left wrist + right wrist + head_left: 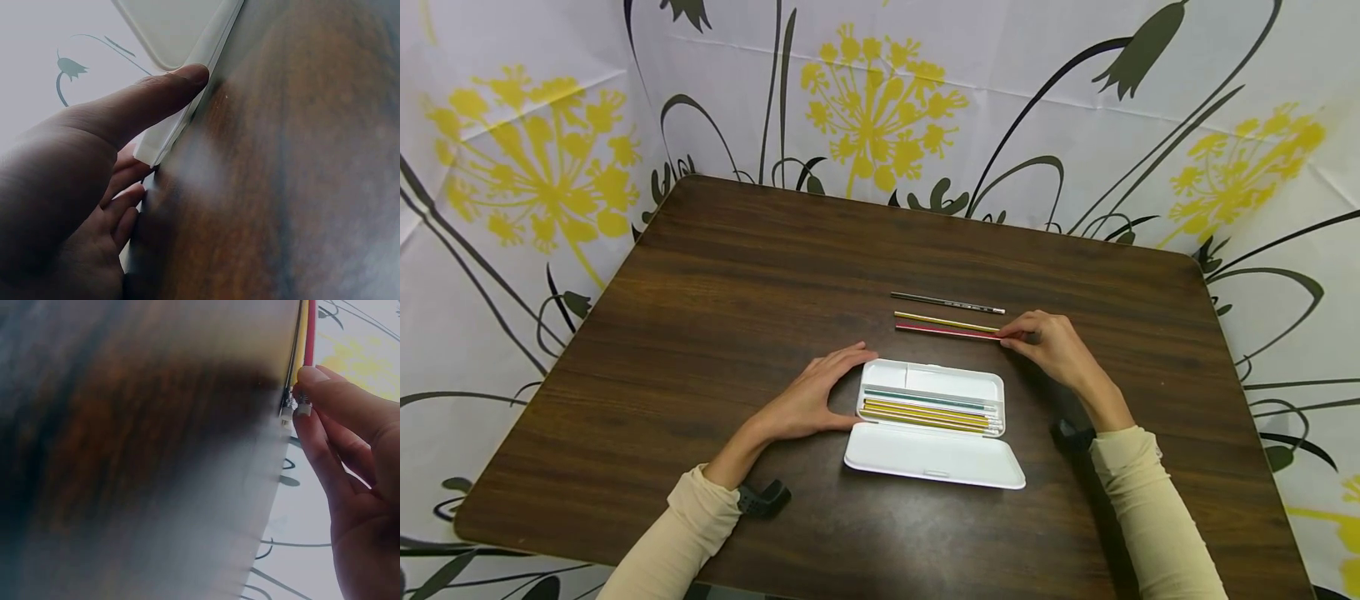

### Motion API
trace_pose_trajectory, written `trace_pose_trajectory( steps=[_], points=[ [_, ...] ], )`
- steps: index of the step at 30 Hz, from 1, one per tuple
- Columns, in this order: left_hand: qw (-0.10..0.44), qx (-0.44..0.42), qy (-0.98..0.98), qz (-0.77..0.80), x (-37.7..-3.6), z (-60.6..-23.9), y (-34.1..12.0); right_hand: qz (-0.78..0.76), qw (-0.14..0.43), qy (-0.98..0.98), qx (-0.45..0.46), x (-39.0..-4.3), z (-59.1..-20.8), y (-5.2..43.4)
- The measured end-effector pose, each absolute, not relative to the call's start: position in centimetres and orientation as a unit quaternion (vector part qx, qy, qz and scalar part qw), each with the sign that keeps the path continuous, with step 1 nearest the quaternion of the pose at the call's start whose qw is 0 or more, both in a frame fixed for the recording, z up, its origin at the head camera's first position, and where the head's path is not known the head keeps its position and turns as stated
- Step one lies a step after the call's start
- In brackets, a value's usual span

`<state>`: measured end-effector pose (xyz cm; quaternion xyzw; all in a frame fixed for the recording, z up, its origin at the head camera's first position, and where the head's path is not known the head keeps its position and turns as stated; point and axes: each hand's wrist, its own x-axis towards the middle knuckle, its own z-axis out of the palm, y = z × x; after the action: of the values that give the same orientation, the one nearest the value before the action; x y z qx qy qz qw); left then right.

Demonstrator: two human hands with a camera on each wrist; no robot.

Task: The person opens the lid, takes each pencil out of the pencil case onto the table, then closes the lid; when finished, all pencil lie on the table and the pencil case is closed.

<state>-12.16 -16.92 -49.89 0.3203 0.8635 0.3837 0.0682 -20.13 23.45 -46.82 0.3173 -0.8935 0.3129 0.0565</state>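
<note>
On the brown tabletop (737, 275), our right hand (1051, 343) pinches a red pencil (936, 331) by its eraser end, just beside a yellow pencil (947, 322), with a dark pencil (947, 302) lying beyond; our left hand (812, 396), thumb and fingers spread wide, touches the left end of the white case (934, 454), where more pencils (925, 414) lie

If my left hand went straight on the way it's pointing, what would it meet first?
Most likely the open white rectangular plastic pencil case: its left end lies directly ahead of your left hand, which seems to touch it, though depth is unclear.
</note>
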Motion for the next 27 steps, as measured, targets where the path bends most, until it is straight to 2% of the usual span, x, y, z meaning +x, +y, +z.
trace_pose_trajectory(
  steps=[18, 27],
  points=[
    [0.062, 0.327, 0.862, 0.383, -12.4, -49.8, -16.7, 0.289, 0.033, -0.907, 0.304, -20.0, -46.7, 23.6],
    [0.078, 0.317, 0.865, 0.381, -12.4, -49.7, -16.7, 0.286, 0.059, -0.913, 0.284, -17.4, -44.5, 23.9]
  ],
)
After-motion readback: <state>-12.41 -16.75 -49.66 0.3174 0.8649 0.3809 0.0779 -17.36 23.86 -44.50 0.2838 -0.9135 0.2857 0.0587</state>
